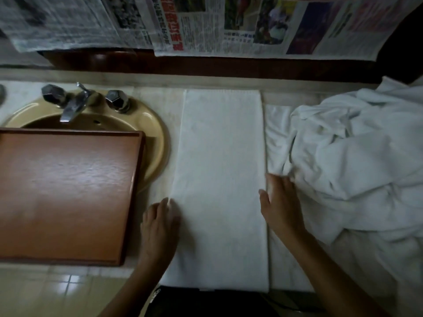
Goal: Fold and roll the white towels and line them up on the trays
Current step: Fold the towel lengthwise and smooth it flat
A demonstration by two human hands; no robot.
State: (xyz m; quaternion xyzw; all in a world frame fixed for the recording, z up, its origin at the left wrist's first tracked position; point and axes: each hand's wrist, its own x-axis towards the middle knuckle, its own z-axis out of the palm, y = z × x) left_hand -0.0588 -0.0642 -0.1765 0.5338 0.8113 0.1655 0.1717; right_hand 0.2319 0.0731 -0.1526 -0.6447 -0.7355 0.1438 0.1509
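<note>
I see the long folded white cloth towel (219, 184) lying flat across the pale stone counter (158, 97), back edge to front edge. My left hand (160, 225) and right hand (281, 207) press its side borders, fingers straight. The brown wooden tray (64, 191) covers the beige sink (151, 124) on the left. A crumpled white towel heap (354, 156) fills the counter's right end.

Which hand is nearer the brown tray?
Left. The left hand touches the folded towel just right of the tray; the right hand is beyond the towel, against the pile.
</note>
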